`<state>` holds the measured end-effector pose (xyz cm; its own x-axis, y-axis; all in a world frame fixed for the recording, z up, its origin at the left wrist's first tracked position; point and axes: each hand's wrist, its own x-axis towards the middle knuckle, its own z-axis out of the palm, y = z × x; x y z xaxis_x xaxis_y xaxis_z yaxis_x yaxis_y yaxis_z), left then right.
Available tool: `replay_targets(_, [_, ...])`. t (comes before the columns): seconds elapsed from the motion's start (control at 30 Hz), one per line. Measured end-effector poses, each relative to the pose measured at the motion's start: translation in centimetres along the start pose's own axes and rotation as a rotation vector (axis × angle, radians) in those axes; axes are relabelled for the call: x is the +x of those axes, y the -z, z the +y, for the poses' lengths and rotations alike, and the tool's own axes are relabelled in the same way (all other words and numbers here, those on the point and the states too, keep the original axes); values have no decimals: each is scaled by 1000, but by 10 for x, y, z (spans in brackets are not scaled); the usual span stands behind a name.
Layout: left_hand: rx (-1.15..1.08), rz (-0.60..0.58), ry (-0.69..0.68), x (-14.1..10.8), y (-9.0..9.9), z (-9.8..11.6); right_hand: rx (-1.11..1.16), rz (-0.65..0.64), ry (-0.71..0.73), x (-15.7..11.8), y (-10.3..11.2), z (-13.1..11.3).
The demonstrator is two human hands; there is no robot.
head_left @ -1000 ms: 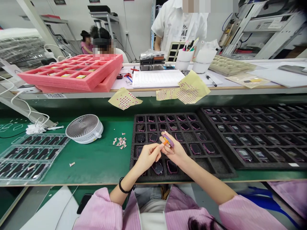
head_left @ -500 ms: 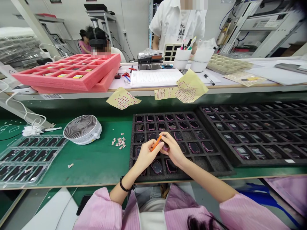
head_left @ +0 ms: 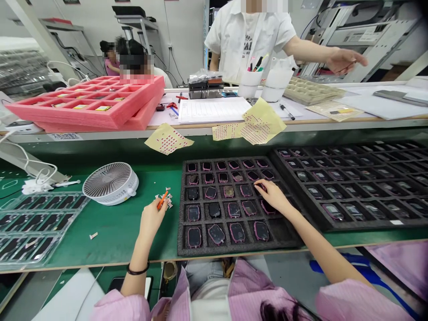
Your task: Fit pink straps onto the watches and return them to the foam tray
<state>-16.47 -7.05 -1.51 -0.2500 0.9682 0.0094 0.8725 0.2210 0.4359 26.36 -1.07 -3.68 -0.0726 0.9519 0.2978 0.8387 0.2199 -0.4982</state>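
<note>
Currently, head view: left hand pinched nearly closed, thumb and fingers on an orange tool. Tool's long axis slants away from the body and rightward; its far end is over a scatter of small pale pieces just beyond the fingertips. Left hand is much the nearer to these; whether tool meets any, cannot tell. Right hand well apart, over the black foam tray, fingers curled, thumb and fingertips closed on a purple-rimmed watch unit at a third-row compartment. Whether it touches the foam: hidden. White fan left of the pieces.
</note>
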Motion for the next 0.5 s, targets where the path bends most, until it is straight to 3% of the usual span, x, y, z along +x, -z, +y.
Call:
replay_targets(0.13, [24, 34, 70, 2, -6, -1, -306, 100, -71, -5, 13, 10])
replay_targets(0.23, [-106, 18, 19, -1, -6, 9, -501, 32, -230, -7, 21, 25])
replay_targets(0.37, [-257, -27, -99, -10, -3, 36, -435, -73, -273, -4, 26, 41])
replay_targets(0.43, [-361, -82, -175, -16, -5, 52, -333, -25, -292, -3, 28, 38])
replay_targets(0.5, [-501, -177, -254, -23, -8, 70, -97, 104, -313, -3, 32, 21])
